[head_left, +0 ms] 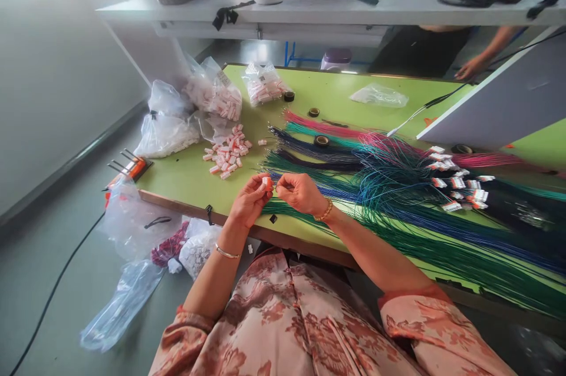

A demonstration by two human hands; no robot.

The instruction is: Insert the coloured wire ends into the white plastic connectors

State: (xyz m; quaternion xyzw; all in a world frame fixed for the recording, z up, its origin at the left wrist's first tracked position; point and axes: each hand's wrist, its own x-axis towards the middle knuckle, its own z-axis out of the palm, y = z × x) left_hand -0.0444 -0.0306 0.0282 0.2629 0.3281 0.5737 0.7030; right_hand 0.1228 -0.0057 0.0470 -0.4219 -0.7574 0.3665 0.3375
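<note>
Between the fingertips of my left hand (248, 200) is a small orange-and-white plastic connector (267, 183). My right hand (301, 193) is closed in a pinch just right of it, on what looks like the end of a thin wire, mostly hidden by the fingers. Bundles of green wires (398, 246) and blue wires (340, 194) run under and beside my right hand. A loose pile of similar connectors (227, 153) lies beyond my left hand. Farther right, white connectors (460, 181) sit on the ends of gathered wires.
Bags of connectors (216, 93) stand at the table's back left. Black tape rolls (321, 141) lie among pink, teal and black wires. A white shelf (309, 10) spans the back. Plastic bags (137, 223) hang off the left edge. Another person's hand (473, 66) shows behind the table.
</note>
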